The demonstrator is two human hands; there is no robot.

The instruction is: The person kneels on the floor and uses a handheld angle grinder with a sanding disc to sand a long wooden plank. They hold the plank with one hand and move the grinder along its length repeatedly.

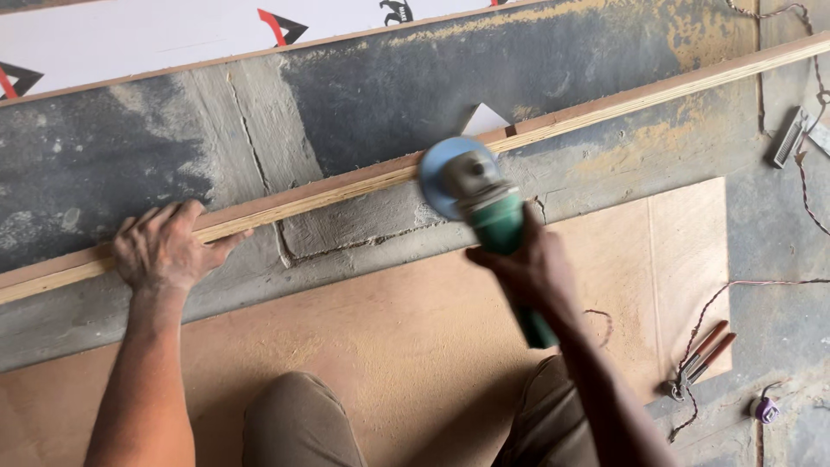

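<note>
A long, narrow plywood strip (pixel 605 104) lies slantwise across the dusty grey floor, edge up. My left hand (pixel 164 246) presses flat on the strip near its left end. My right hand (pixel 532 268) is wrapped round the body of a green angle grinder (pixel 497 220). The grinder's blue sanding disc (pixel 441 173) touches the strip's edge near the middle. A small white triangular scrap (pixel 484 119) sits just behind the strip by the disc.
A thin plywood sheet (pixel 683 259) covered in sawdust lies under my knees (pixel 294 415). Pliers (pixel 700 355) with red handles rest at its right corner beside a twisted cable (pixel 808 199). A white laminated board (pixel 156 35) lies at the top. A small purple object (pixel 765 409) is lower right.
</note>
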